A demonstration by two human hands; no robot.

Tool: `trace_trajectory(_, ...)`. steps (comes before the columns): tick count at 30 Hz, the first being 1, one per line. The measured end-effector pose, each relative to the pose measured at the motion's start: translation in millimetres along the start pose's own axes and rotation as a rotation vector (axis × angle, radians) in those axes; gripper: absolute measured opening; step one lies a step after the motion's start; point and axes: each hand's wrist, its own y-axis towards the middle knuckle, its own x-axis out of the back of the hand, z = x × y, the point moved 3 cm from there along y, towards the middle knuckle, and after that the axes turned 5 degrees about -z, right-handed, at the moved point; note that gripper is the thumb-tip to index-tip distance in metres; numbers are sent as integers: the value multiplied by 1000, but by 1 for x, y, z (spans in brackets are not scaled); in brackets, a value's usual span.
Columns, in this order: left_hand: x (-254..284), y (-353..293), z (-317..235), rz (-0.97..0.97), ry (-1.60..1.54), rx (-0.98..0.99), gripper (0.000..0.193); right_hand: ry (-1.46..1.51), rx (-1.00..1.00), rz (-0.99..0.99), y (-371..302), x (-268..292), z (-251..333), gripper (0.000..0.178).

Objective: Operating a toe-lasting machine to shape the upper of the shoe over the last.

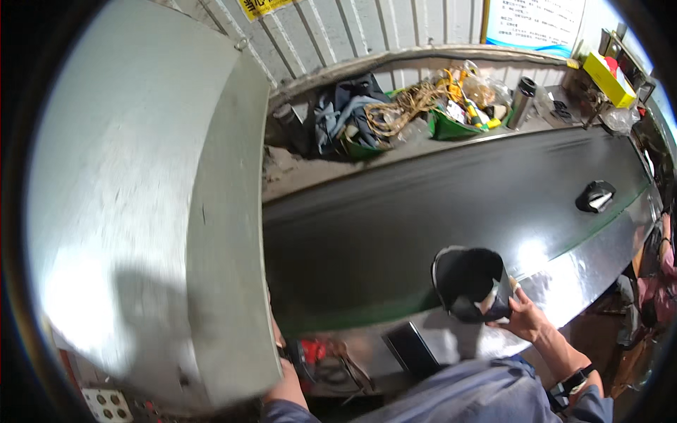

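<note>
My right hand (527, 317) grips the near right side of a black hollow piece (451, 282). The piece has a wide opening facing up, and a whitish patch shows inside it. It is over the near edge of a dark belt (352, 247). At the lower left, my left hand (285, 384) is by the edge of a large grey metal housing (226, 233). That housing hides most of its fingers, so what they do cannot be seen. A smaller black piece with a white part (597, 197) lies on the belt at the far right.
A dark phone (412, 350) lies on the metal ledge before me, with scissors-like tools (337, 366) to its left. Behind the belt are green bags (451, 127) of rope and cloth, a steel tumbler (522, 103) and a yellow box (608, 81). Another person's pink sleeve (657, 299) shows at right.
</note>
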Motion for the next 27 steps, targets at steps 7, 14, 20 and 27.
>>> trace_trajectory(7,12,-225,-54,-351,114,-695,66,-98,227,-44,-26,131,8,44)
trace_trajectory(14,4,-445,-149,-37,-172,-1441,45,-33,301,92,-19,184,39,48)
trace_trajectory(20,-66,-627,-130,57,-279,-1833,29,199,324,-139,-27,198,58,29)
trace_trajectory(27,-80,-634,-149,1022,-812,-840,24,-406,666,-153,-106,179,78,50)
